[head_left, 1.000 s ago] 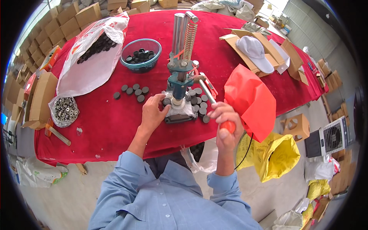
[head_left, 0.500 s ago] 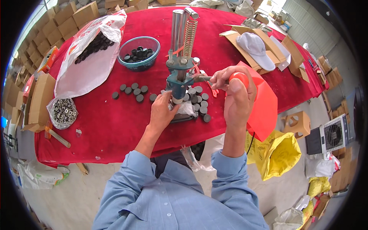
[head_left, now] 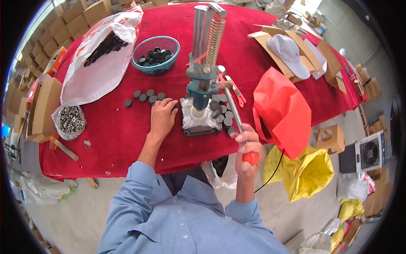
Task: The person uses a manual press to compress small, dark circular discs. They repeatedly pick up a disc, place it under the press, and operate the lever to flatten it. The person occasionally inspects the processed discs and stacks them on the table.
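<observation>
My right hand (head_left: 249,148) is wrapped round the red-knobbed end of a metal lever (head_left: 234,106). The lever slopes down towards me from a green hand press (head_left: 202,86) with a chrome column and a spring (head_left: 215,42). My left hand (head_left: 163,120) rests on the cloth left of the press, its fingers bent and spread over some black discs. Whether it touches a disc is hidden under the fingers. More black discs (head_left: 152,98) lie just beyond it, and another group of discs (head_left: 228,114) lies right of the press. White wrapping (head_left: 189,120) covers the press base.
Beyond my left hand stand a teal basket (head_left: 175,53) of black caps and a white sack (head_left: 91,86) of black pieces. A bag of metal nuts (head_left: 72,122) and a hammer (head_left: 66,150) are left. A red bag (head_left: 292,108) and a cap (head_left: 287,55) are right.
My right hand has swung the lever down towards me. My left hand has left the press and moved left to the black discs. The view has shifted slightly.
</observation>
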